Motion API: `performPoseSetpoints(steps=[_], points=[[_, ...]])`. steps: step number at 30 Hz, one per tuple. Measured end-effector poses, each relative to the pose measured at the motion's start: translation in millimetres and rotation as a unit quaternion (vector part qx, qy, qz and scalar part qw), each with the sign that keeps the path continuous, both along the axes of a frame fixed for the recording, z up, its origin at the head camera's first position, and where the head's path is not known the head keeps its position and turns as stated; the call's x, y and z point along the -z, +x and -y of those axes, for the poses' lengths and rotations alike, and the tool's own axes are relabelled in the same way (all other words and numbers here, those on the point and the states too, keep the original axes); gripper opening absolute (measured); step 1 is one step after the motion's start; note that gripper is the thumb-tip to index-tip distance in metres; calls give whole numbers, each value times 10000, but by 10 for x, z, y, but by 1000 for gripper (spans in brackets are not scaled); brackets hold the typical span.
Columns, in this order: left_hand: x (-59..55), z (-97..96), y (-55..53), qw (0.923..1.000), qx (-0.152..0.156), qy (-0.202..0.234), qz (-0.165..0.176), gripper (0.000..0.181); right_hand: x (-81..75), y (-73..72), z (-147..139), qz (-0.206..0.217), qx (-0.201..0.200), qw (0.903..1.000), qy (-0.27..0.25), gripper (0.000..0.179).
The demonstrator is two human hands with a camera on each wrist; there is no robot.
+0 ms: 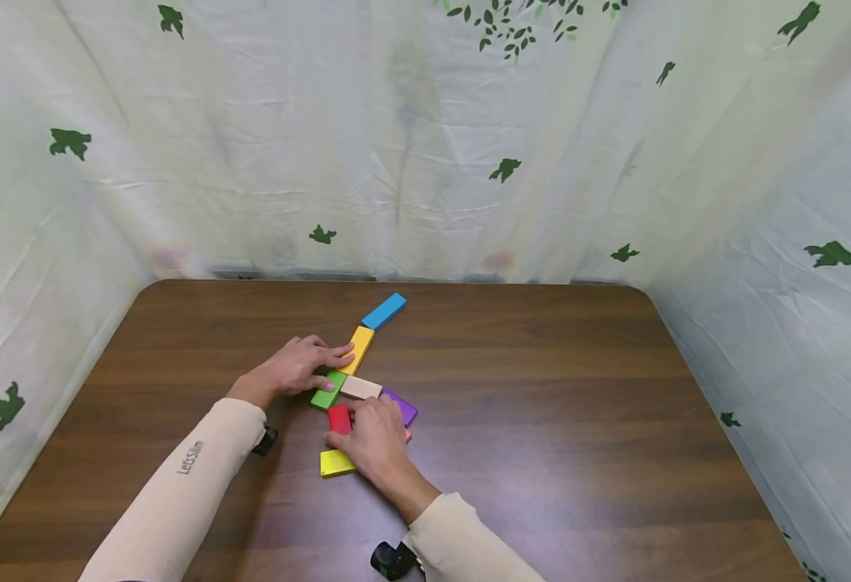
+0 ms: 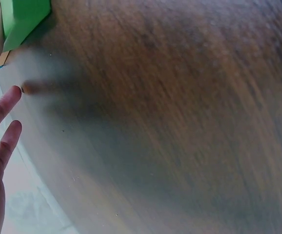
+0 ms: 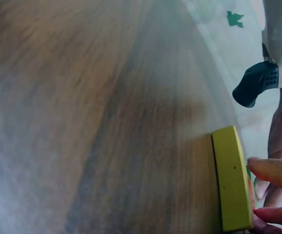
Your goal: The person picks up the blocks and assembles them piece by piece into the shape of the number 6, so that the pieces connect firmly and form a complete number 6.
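Several coloured wooden blocks form a bent line on the table. My left hand (image 1: 288, 373) lies at its left side. Its extended fingers touch the orange-yellow block (image 1: 359, 349), and its thumb rests by the green block (image 1: 326, 394). My right hand (image 1: 379, 436) pinches the red block (image 1: 339, 418) between thumb and finger. Under and around that hand are the pale block (image 1: 361, 388), the purple block (image 1: 405, 408), a mostly covered coral block (image 1: 407, 436) and the yellow block (image 3: 232, 180). A blue block (image 1: 385, 310) touches the far end of the orange-yellow one.
The brown wooden table (image 1: 578, 420) extends widely to both sides of the blocks. White curtains (image 1: 425, 145) with green leaf and bird prints stand behind it and along its sides. A dark camera (image 1: 392, 559) is strapped at the right wrist.
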State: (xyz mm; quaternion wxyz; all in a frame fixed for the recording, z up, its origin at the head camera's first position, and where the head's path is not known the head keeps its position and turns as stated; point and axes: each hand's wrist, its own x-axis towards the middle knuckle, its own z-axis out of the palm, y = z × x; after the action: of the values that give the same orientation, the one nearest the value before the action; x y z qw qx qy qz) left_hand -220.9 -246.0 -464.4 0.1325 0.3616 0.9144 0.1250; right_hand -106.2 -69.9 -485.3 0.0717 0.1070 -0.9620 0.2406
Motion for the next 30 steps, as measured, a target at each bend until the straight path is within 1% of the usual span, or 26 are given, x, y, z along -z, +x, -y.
performPoseSetpoints(steps=[4,11,13,19,24,30], points=[[2,6,0,10000,50,19,-70,62,19,-7,16,-44,61,9999,97,33],[12,6,-3,9999,97,54,-76,62,43,-32,17,-140,19,9998,127,19],[13,7,-4,9999,94,48,-92,62,43,-36,15,-126,-10,9999,107,17],[1,4,-5,9999,57,16,-86,62,38,-34,20,-75,-138,9999,29,13],[-7,0,-3,9999,70,1,-95,62,35,-19,32,-183,-178,9997,31,12],[-11,-2,5,9999,82,58,-126,63,37,-12,66,-79,-68,9999,16,14]])
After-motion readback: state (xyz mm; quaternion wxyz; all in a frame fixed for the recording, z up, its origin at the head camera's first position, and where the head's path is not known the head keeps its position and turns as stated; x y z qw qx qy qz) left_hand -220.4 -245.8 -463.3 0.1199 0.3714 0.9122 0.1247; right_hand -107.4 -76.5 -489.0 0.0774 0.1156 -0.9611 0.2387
